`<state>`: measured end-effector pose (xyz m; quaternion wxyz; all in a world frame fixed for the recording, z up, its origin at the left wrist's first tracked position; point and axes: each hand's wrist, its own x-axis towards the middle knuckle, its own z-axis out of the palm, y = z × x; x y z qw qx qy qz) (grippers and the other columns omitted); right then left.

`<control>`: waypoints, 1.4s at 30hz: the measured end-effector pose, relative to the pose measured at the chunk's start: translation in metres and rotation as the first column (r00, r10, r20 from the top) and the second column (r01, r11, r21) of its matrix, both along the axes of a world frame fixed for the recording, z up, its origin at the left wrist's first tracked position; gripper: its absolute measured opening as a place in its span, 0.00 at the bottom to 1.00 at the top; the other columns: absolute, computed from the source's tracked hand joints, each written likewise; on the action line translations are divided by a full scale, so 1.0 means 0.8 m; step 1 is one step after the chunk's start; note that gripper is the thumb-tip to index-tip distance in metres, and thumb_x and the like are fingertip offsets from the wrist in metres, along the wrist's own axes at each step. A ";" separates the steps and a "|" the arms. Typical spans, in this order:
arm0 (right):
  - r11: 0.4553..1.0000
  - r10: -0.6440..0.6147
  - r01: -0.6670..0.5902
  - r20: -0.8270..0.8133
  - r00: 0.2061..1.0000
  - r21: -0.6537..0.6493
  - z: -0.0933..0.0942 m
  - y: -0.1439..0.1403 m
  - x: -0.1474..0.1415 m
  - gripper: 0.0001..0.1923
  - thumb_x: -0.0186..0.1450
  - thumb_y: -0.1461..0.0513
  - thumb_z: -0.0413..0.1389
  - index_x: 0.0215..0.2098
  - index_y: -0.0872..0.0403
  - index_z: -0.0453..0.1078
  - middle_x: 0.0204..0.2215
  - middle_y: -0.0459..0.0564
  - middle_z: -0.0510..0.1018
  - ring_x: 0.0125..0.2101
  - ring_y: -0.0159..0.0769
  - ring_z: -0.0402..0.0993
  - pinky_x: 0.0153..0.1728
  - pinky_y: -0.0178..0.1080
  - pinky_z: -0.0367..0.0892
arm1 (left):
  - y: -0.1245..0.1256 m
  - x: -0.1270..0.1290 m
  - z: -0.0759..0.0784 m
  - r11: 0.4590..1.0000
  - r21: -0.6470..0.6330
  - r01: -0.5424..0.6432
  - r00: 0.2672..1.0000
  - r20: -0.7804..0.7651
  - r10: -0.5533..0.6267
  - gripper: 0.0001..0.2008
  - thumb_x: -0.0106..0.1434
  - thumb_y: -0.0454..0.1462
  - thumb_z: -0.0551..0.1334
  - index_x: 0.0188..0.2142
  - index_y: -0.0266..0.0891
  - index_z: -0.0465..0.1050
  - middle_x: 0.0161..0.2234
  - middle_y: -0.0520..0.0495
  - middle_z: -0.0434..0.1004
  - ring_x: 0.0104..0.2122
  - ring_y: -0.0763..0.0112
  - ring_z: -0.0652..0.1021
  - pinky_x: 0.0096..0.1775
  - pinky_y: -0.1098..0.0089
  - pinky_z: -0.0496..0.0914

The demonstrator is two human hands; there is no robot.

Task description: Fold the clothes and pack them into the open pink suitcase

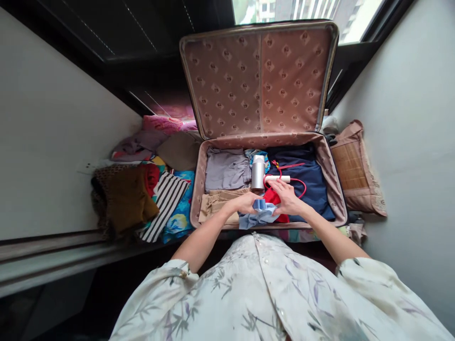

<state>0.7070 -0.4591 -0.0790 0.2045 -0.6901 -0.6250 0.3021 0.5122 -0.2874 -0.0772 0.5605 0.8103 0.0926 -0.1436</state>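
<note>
My left hand (pixel 246 203) is closed on a crumpled light blue cloth (pixel 261 219) at the front edge of an open suitcase (pixel 199 189). Beside it, my right hand (pixel 287 198) has its fingers stretched out over a red cloth (pixel 272 196), the thumb by the blue cloth's edge. Just beyond my hands lie a silver cylinder (pixel 258 173) and a white stick-like item (pixel 280 179) with a red cord (pixel 304 187). Folded grey clothing (pixel 225 170), beige trousers (pixel 211 204) and dark blue clothing (pixel 314 189) fill the suitcase around them.
The patterned suitcase lid (pixel 259 85) stands raised against the window side. Piled clothes, including a black-and-white striped one (pixel 165 203) and a brown one (pixel 128 203), lie to the left. A brown pillow (pixel 357 170) rests against the right side. Walls close in on both sides.
</note>
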 end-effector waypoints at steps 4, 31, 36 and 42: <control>0.983 -0.051 -0.051 -0.527 0.848 -0.177 0.004 0.001 0.002 0.30 0.58 0.51 0.64 0.54 0.57 0.73 0.38 0.51 0.80 0.37 0.42 0.75 0.41 0.43 0.70 | 0.025 0.017 0.041 1.000 0.010 0.025 0.996 0.091 -0.026 0.18 0.47 0.34 0.69 0.40 0.36 0.78 0.32 0.54 0.77 0.31 0.71 0.73 0.37 0.74 0.67; 0.910 0.411 -0.345 0.392 0.823 -0.230 -0.138 -0.043 -0.004 0.43 0.59 0.59 0.68 0.70 0.38 0.61 0.74 0.60 0.52 0.71 0.67 0.45 0.62 0.74 0.47 | -0.051 -0.026 -0.100 0.765 0.532 0.363 0.931 -0.239 -0.276 0.27 0.64 0.45 0.67 0.63 0.63 0.70 0.76 0.49 0.43 0.72 0.31 0.41 0.60 0.22 0.41; 0.931 0.343 -0.365 0.424 0.838 -0.033 -0.119 -0.051 -0.006 0.48 0.59 0.58 0.68 0.73 0.34 0.53 0.76 0.54 0.43 0.73 0.65 0.37 0.65 0.71 0.42 | -0.061 -0.030 -0.079 0.758 0.634 0.154 0.984 -0.168 -0.060 0.24 0.70 0.45 0.62 0.65 0.59 0.69 0.75 0.43 0.44 0.71 0.35 0.49 0.62 0.28 0.49; 0.916 0.400 -0.375 0.365 0.841 -0.141 -0.163 -0.033 0.006 0.42 0.59 0.53 0.68 0.70 0.36 0.61 0.75 0.57 0.45 0.73 0.64 0.39 0.66 0.71 0.39 | -0.075 -0.017 -0.127 0.698 0.682 0.219 0.943 -0.331 0.027 0.52 0.55 0.43 0.76 0.73 0.58 0.52 0.76 0.36 0.35 0.71 0.28 0.46 0.62 0.29 0.51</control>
